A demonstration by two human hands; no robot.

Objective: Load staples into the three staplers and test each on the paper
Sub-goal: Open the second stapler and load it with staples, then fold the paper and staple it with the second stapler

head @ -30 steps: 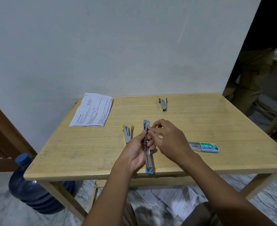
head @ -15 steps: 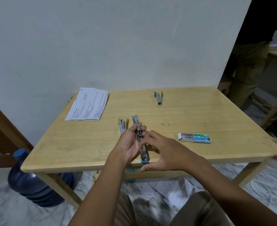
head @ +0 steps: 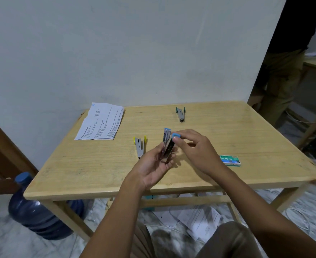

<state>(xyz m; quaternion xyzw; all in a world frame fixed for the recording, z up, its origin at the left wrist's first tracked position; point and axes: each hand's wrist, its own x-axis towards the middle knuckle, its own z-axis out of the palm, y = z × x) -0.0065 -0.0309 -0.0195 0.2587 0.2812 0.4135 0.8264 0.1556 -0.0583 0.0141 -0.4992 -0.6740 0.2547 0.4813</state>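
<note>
Above the table (head: 246, 138), left hand (head: 151, 166) grips blue stapler (head: 167, 146); right hand (head: 196, 151) pinches its end.

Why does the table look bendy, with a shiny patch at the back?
Head view: the wide lens curves the table; head view: light glances off its far right corner as a pale sheen; head view: the blue stapler, gripped by the left hand and pinched by the right hand, looks slightly smeared.

Before me a wooden table (head: 79, 174) meets a white wall (head: 134, 43); a jug (head: 34, 211) stands on the marble floor (head: 0, 239).
</note>
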